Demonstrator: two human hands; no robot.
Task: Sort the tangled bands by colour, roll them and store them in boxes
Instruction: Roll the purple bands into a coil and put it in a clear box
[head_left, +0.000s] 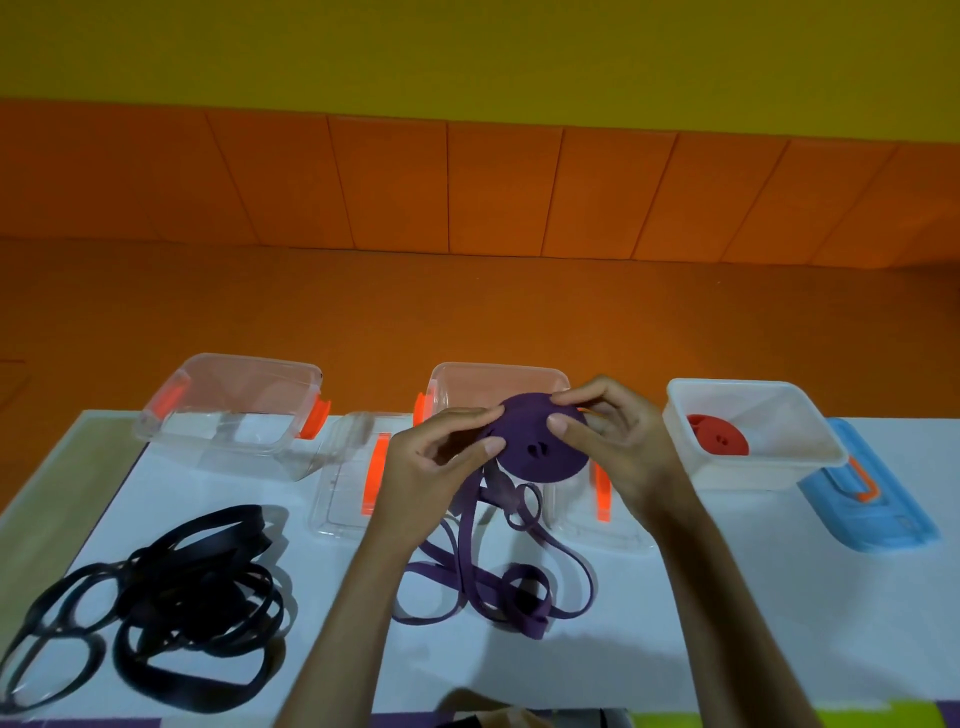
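Note:
A purple band roll (540, 441) is held in the air above the table between both hands. My left hand (436, 462) pinches its left edge and my right hand (608, 436) grips its right side. The loose purple tail (498, 577) hangs down from the roll and lies in loops on the white table (322, 670). A tangled heap of black bands (171, 587) lies at the front left. A rolled red band (719, 434) sits inside the white box (810, 457) on the right. Behind the purple roll stands a clear box (457, 379), partly hidden by my hands.
Another clear box with orange clips (234, 410) stands at the back left. Two clear lids with orange clips (353, 478) (602, 514) lie flat near the middle. A blue lid (872, 509) lies at the far right. Orange floor and wall panels lie beyond the table.

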